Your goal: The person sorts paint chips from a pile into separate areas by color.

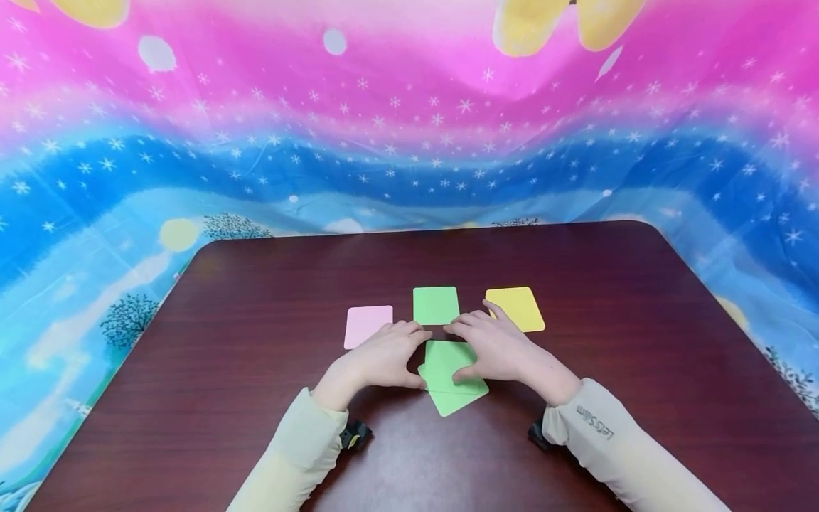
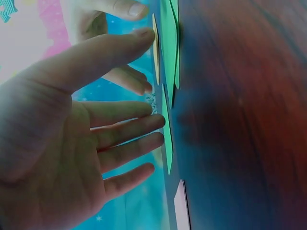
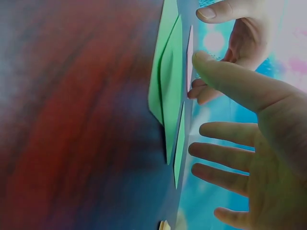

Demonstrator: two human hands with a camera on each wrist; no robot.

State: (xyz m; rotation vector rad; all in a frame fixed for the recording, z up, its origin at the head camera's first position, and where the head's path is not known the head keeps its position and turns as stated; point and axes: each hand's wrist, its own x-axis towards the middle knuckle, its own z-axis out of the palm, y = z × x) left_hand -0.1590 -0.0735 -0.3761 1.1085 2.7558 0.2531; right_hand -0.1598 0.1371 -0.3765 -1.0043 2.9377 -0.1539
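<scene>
Two green cards lie crossed on the table, the top card [image 1: 444, 359] covering much of the lower card [image 1: 446, 405], whose corners stick out askew. To their left is my left hand [image 1: 387, 355], its fingers spread and nothing in its grasp; the left wrist view shows its bare palm. My right hand [image 1: 499, 348] hovers over their right side, thumb and fingers apart, also holding nothing. Beyond the hands lie a pink card [image 1: 367, 324], another green card [image 1: 436, 306] and a yellow card [image 1: 523, 310], spaced in a row. The right hand's fingers overlap the yellow card's left edge in the head view.
The dark reddish-brown wooden table [image 1: 256, 320] has rounded far corners. Behind it and along its sides hangs a pink and blue patterned cloth [image 1: 409, 128]. Dark wrist devices show under both pale sleeves [image 1: 301, 441].
</scene>
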